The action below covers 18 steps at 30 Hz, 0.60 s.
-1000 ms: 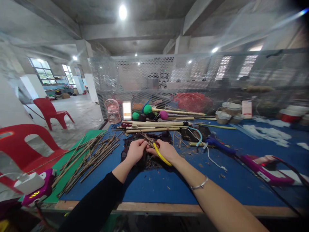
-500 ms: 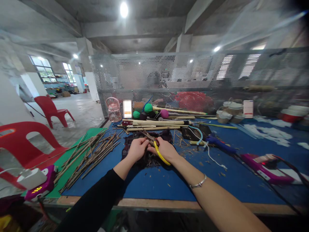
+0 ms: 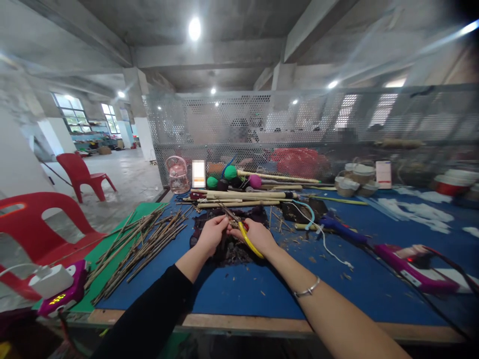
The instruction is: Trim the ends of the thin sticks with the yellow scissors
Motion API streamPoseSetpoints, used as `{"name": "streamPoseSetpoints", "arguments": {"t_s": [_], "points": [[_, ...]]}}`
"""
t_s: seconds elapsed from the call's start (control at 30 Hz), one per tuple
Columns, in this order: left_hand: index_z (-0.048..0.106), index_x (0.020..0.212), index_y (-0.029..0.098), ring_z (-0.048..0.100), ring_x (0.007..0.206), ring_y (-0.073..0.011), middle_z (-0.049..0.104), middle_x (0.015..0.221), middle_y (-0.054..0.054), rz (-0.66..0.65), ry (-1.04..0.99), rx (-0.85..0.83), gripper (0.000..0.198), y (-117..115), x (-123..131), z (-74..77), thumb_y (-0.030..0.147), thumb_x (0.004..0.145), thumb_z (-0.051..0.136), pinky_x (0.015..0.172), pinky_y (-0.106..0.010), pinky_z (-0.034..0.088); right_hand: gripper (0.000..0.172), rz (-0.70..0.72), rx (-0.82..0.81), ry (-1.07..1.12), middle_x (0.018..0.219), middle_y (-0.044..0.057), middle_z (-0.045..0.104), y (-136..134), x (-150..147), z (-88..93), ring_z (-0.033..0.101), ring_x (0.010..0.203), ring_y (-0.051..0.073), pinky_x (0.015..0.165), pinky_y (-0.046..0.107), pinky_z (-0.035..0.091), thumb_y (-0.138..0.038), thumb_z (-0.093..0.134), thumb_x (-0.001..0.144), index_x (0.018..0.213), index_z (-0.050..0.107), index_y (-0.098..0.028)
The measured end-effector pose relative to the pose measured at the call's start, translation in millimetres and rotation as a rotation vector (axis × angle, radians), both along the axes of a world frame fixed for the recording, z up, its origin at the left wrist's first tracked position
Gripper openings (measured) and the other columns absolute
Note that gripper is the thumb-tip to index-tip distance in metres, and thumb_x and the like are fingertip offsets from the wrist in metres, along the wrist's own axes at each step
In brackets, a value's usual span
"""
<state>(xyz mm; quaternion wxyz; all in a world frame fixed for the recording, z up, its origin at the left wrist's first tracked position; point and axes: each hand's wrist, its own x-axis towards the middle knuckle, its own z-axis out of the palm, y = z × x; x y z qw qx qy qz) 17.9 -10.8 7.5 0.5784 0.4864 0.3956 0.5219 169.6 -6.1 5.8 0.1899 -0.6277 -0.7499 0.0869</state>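
My right hand is closed around yellow-handled scissors, whose narrow dark blades point away and to the left. My left hand has its thumb and fingertips pinched together beside the right fingertips, close to the blades. Whatever lies between the left fingertips is too small to make out. Beneath both hands a crumpled dark cloth with brown scraps on it covers part of the blue table mat.
Thin brown sticks lie to the left on blue and green mats. Pale rods and green yarn balls lie behind the hands. A white cord, a blue-handled tool and a purple power strip are on the right.
The view has tilted up slightly, so everything sits a little lower in the picture. My hands keep nearly the same place and grip, with the scissors still in the right.
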Motion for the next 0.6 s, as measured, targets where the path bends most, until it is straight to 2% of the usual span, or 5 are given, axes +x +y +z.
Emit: {"name": "streamPoseSetpoints", "arguments": {"t_s": [0.1,0.17,0.33,0.47,0.6], "points": [[0.051,0.071,0.015,0.041,0.043,-0.0038,0.046,0.057,0.005,-0.033,-0.182,-0.143,0.030,-0.4,1.7,-1.2,0.040,0.064,0.065,0.043,-0.017,0.030,0.057,-0.006,0.005,-0.008,0.087,0.009,0.065,-1.0,-0.3,0.2,0.062,0.079,0.024,0.058,0.026,0.035,-0.072,0.046,0.066,0.091,0.052,-0.021],[0.047,0.069,0.016,0.040,0.042,-0.0031,0.044,0.056,0.006,-0.037,-0.230,-0.185,0.032,-0.3,2.5,-1.7,0.040,0.063,0.066,0.042,-0.017,0.031,0.059,-0.004,0.005,-0.005,0.089,0.009,0.065,-1.5,0.0,0.4,0.062,0.081,0.025,0.060,0.026,0.036,-0.072,0.046,0.066,0.094,0.051,-0.021],[0.049,0.072,0.015,0.035,0.042,-0.0019,0.044,0.056,0.006,0.010,-0.219,-0.095,0.023,2.3,3.4,-1.5,0.032,0.066,0.063,0.039,-0.015,0.023,0.058,0.035,-0.026,0.059,0.097,0.009,0.063,-1.8,1.7,-0.1,0.061,0.085,0.024,0.062,0.025,0.036,-0.067,0.051,0.067,0.102,0.049,-0.020],[0.050,0.079,0.015,0.041,0.046,-0.0030,0.050,0.060,0.004,0.048,-0.155,-0.016,0.021,4.3,3.9,-3.5,0.026,0.066,0.062,0.043,-0.015,0.029,0.060,0.048,-0.020,0.086,0.099,0.011,0.062,-2.8,2.0,-0.8,0.060,0.085,0.023,0.063,0.025,0.036,-0.066,0.052,0.067,0.103,0.048,-0.019],[0.051,0.081,0.014,0.050,0.051,-0.0055,0.057,0.065,0.000,0.045,-0.119,-0.022,0.024,4.6,4.7,-6.7,0.027,0.065,0.064,0.049,-0.017,0.038,0.063,0.077,0.010,0.105,0.096,0.010,0.062,-2.9,1.0,-2.0,0.059,0.085,0.022,0.064,0.025,0.036,-0.068,0.053,0.065,0.103,0.049,-0.018]]}}
